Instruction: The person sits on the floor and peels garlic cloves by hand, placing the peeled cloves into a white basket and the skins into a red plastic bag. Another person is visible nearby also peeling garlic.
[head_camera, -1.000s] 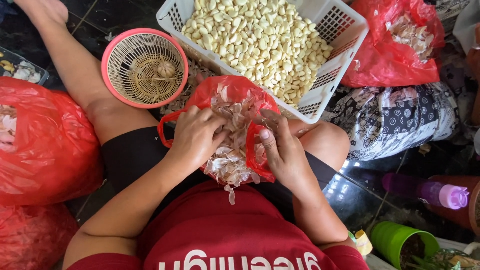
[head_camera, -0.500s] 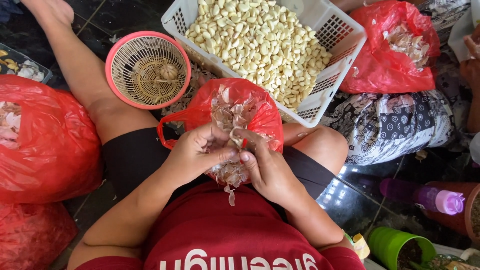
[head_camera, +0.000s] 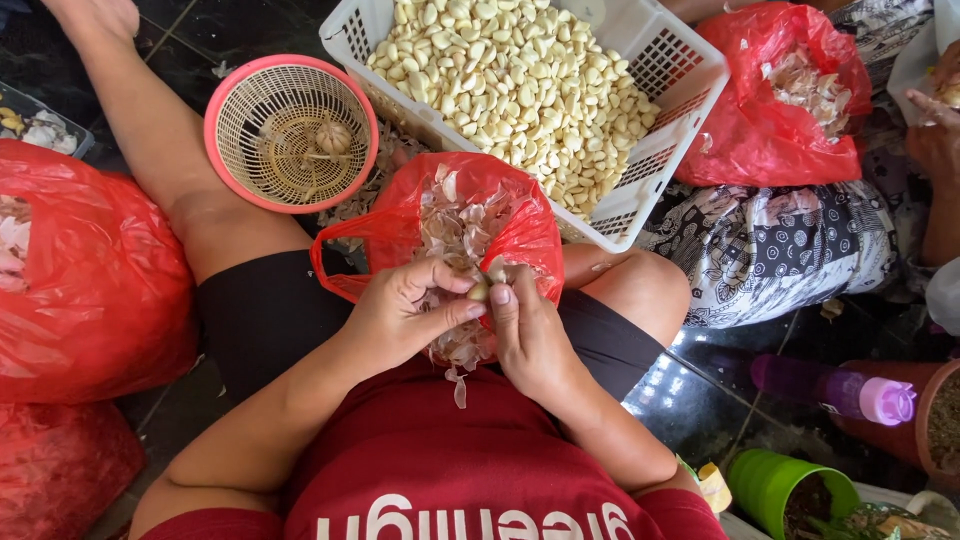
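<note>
My left hand (head_camera: 405, 315) and my right hand (head_camera: 527, 335) meet over my lap and pinch a small garlic clove (head_camera: 481, 290) between their fingertips. Papery garlic skins hang below the hands. Just beyond them an open red plastic bag (head_camera: 440, 215) full of garlic skins rests between my thighs. A white plastic basket (head_camera: 660, 75) heaped with peeled garlic cloves stands further out. To its left a round pink basket (head_camera: 290, 135) holds an unpeeled garlic bulb (head_camera: 333, 137).
Large red bags (head_camera: 90, 285) sit at my left, another red bag of skins (head_camera: 775, 100) at the far right. Another person's patterned cloth (head_camera: 770, 245) and hand (head_camera: 935, 130) are at the right. A purple bottle (head_camera: 835, 390) and green pot (head_camera: 775, 485) stand lower right.
Both hands came out of the red bag and drew together toward my body, now pinching one clove between the fingertips.
</note>
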